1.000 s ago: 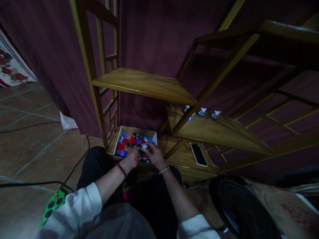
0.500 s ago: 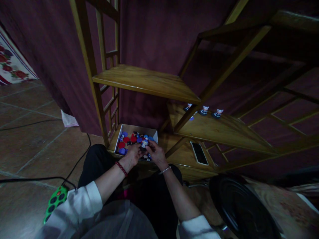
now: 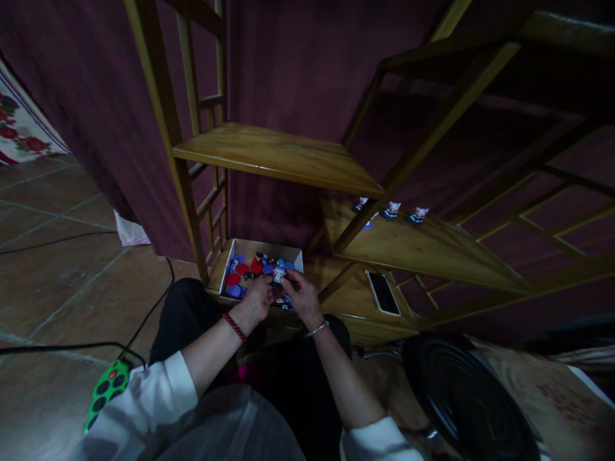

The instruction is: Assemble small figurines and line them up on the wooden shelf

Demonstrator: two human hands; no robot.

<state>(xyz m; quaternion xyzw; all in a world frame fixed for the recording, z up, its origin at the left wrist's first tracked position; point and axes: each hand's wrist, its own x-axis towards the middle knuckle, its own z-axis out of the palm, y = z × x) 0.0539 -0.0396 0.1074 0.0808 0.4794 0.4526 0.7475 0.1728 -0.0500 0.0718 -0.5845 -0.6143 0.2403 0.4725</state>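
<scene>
Between both hands I hold a small white-and-blue figurine (image 3: 279, 274) upright, just over the near side of an open box. My left hand (image 3: 260, 298) has its fingers closed about the dark base from the left. From the right, my right hand (image 3: 302, 296) pinches the figurine's side. Under and behind them is the white cardboard box (image 3: 228, 267), with red and blue discs and several more small figurines inside. The hands and figurine hide part of its contents.
The box stands on the low board of a wooden shelf (image 3: 278, 160). Several figurines (image 3: 391, 211) stand on a side shelf, and a phone (image 3: 383, 293) lies on the lower board. A black round seat (image 3: 466, 397) is at right, a green power strip (image 3: 106, 394) at left.
The view has shifted slightly. Both hands stay in place over the box with the figurine, whose front shows a little more clearly now.
</scene>
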